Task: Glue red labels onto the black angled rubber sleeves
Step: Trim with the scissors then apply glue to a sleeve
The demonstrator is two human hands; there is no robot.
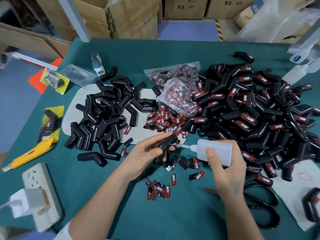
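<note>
While the left hand (pixel 147 153) grips a black angled rubber sleeve (pixel 166 148) with fingers and thumb curled round it, low in the middle of the frame, the right hand (pixel 225 167) holds a white glue bottle (pixel 216 152), thumb pressed on its side. The bottle's nozzle (pixel 186 146) points left and touches or nearly touches the sleeve. Loose red labels (pixel 160 188) lie on the green table (pixel 181 219) just below the hands, with more heaped above them beside a clear bag of labels (pixel 178 99). A pile of unlabelled sleeves (pixel 105 115) sits at centre left, and a large pile of labelled sleeves (pixel 251 108) fills the right. A yellow utility knife (pixel 29 153) and a power strip (pixel 41 193) lie at the left edge; black-handled scissors (pixel 259 205) lie under the right wrist.
</note>
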